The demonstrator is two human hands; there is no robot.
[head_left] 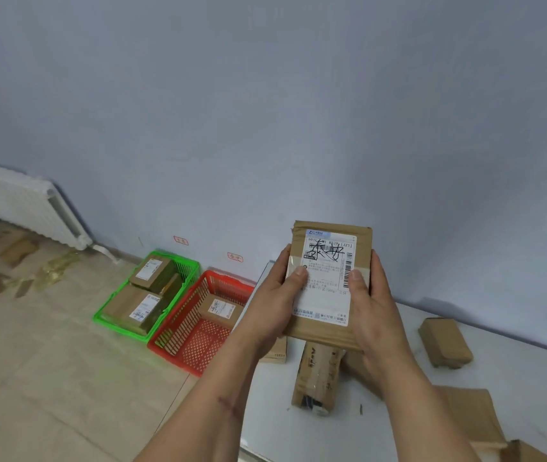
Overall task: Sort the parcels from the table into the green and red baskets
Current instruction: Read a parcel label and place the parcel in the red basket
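Both hands hold one cardboard parcel point(328, 285) up in front of the person, lifted clear of the worktop point(398, 411), its printed shipping label point(327, 278) facing the camera. The left hand point(273, 301) grips the parcel's left long edge with the thumb laid across the label; the right hand point(373, 311) grips the right long edge the same way, so the fingers of each hand are curled round behind the box and out of sight. The parcel's long axis runs away from the person, top end toward the wall. The baskets both lie to the left of the parcel, down on the floor: the red basket point(199, 328) just beside the worktop's left edge with one parcel in it, the green basket point(147, 295) touching the red one's far side and holding at least two. So the coming move probably goes leftward and down, and the left hand is the nearer one to either basket. Which basket suits this parcel I cannot tell; the handwriting on the label presumably decides it. More parcels lie on the worktop below and to the right of the held parcel.
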